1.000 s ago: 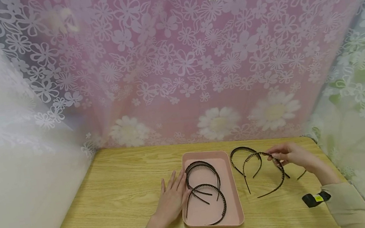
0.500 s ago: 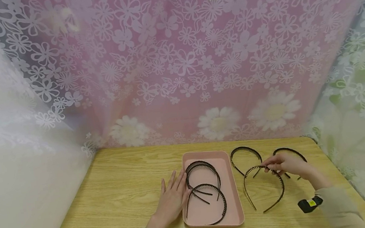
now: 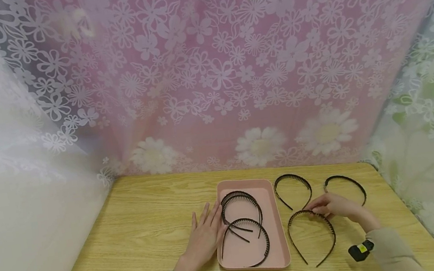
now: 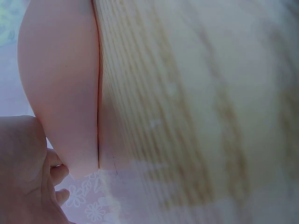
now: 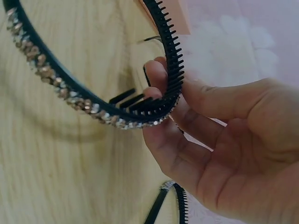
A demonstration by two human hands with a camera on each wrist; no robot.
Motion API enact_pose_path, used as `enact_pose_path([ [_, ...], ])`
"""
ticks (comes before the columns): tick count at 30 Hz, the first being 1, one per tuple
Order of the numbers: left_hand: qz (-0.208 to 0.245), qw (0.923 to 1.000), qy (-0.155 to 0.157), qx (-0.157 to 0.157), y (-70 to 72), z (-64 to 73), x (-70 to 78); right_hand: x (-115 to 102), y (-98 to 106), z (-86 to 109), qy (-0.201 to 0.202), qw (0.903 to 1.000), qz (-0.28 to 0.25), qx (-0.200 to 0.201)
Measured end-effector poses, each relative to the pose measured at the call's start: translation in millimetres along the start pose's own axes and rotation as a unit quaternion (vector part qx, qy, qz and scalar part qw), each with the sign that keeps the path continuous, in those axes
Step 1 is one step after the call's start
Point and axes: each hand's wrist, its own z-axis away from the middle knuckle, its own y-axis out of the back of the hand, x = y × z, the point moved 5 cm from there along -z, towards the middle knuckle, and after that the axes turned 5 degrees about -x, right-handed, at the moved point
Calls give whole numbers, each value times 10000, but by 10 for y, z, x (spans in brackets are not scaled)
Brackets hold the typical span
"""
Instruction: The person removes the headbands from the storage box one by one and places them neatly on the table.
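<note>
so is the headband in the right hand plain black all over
No, in the right wrist view the headband that the right hand pinches bears glittering stones along its outer side.

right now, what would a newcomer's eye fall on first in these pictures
Probably the pink tray on the wooden table, holding dark toothed headbands, the left hand at its left side. To the tray's right, the right hand pinches another headband, whose outer face glitters in the right wrist view. Behind the table hangs a pink flowered curtain.
</note>
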Motion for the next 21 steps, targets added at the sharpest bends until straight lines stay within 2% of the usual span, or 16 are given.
enact_pose_path([
  [4, 17, 10000, 0, 31, -8, -2, -1, 33, -30, -28, -50, 9999, -148, 9],
  [9, 16, 10000, -1, 53, -12, -2, -4, 46, -49, -21, -197, 9997, 116, 118],
  [15, 42, 10000, 25, 2, -15, -9, -7, 18, -67, -6, -44, 9984, 530, 172],
  [21, -7, 10000, 17, 19, -7, -9, -8, 23, -80, -4, 42, 9980, 564, 286],
])
